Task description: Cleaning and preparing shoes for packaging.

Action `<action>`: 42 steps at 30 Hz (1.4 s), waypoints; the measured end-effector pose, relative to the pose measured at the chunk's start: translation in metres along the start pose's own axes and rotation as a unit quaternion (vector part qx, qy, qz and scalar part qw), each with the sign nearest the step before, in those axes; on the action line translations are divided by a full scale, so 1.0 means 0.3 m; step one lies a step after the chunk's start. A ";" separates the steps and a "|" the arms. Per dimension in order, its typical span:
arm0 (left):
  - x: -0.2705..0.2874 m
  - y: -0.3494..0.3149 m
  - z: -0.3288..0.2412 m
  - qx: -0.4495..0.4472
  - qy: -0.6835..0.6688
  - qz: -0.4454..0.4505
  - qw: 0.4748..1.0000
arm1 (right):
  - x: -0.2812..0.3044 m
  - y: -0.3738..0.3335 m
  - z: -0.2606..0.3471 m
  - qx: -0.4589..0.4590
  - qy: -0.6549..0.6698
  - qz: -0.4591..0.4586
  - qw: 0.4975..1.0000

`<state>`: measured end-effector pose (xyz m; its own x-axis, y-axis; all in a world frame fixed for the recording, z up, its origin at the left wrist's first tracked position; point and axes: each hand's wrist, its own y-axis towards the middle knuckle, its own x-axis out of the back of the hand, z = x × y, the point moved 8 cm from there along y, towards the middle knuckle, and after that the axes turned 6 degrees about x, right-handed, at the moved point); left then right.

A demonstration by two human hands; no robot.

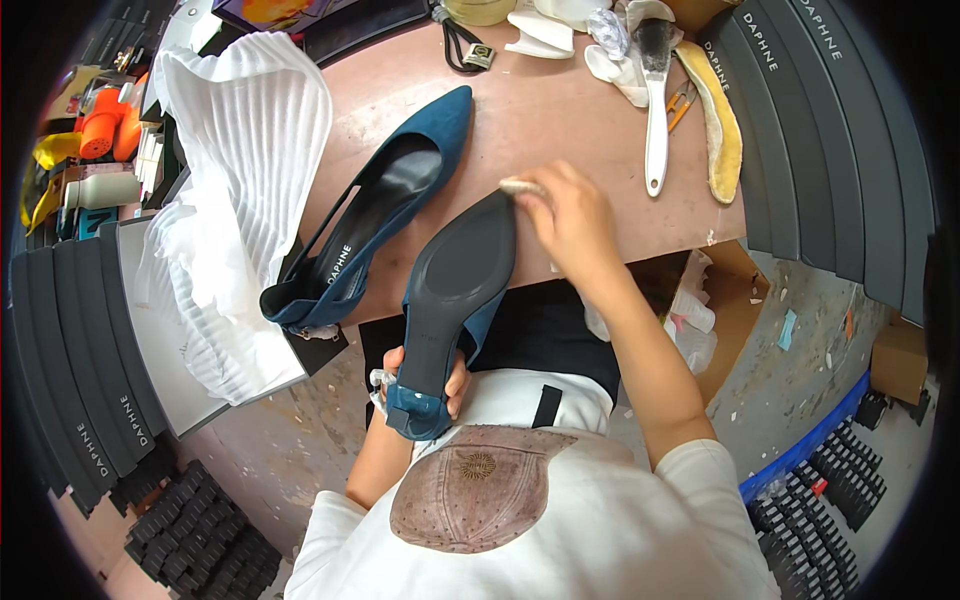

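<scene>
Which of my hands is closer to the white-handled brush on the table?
Right. Your right hand sits left of the brush, at the toe of the upturned shoe; your left hand is farther off, gripping its heel end.

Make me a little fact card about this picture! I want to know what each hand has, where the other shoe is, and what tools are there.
Left hand: holds the upside-down teal heeled shoe near its heel
Right hand: pinches a small pale piece by that shoe's pointed toe
Other shoe: matching teal slingback, sole down on the pink table
Tools: white-handled brush, orange-handled snips
Far left on table: white pleated sheet
</scene>
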<state>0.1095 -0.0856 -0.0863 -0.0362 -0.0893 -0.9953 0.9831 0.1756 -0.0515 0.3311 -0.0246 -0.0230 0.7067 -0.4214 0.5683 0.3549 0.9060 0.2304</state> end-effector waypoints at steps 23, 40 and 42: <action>-0.020 0.019 -0.009 -0.031 -0.039 -0.005 0.999 | 0.004 0.019 -0.018 -0.018 0.003 0.029 0.999; 0.000 0.010 0.006 0.027 0.109 -0.069 0.991 | 0.039 0.043 0.091 0.008 -0.134 0.083 0.987; -0.008 0.017 0.007 0.039 0.104 -0.075 0.991 | 0.002 0.016 0.151 0.058 0.015 0.087 0.994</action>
<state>0.1150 -0.0865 -0.0840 -0.2115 0.0965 -0.9726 0.9744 0.0989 -0.2020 0.3055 -0.0186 0.0142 0.7691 -0.2581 0.5848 0.1543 0.9628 0.2220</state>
